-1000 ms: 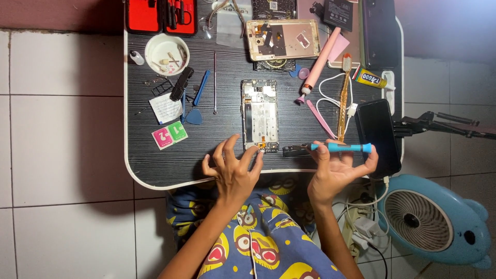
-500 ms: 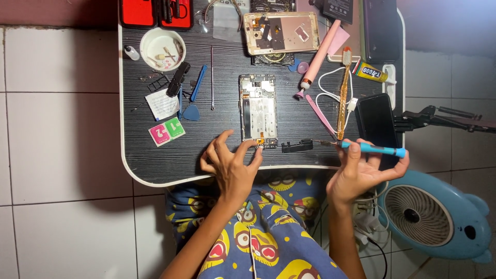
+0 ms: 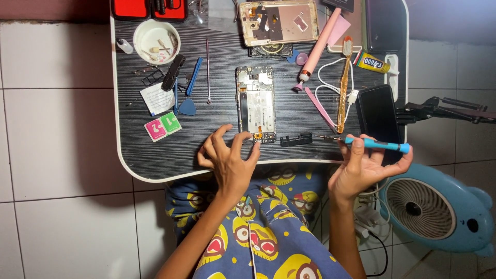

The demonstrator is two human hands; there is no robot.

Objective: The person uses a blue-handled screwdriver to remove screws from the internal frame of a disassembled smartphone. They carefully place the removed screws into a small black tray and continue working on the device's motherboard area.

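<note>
The person's left hand (image 3: 230, 163) and right hand (image 3: 361, 168) are bare, with no rings, watch or bracelets visible, and both forearms are uncovered as far back as the lower edge of the view. Below the wrists, the lap is covered by a dark blue garment (image 3: 263, 227) of soft fabric. The fabric carries a repeating print of yellow, round-eyed cartoon figures with open red mouths, and a pale seam line runs down it between the two forearms.

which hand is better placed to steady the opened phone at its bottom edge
Left, most likely. The left hand has its fingertips right at the bottom edge of the opened phone, while the right hand sits off to the side near the table's edge, holding the blue screwdriver.
</note>
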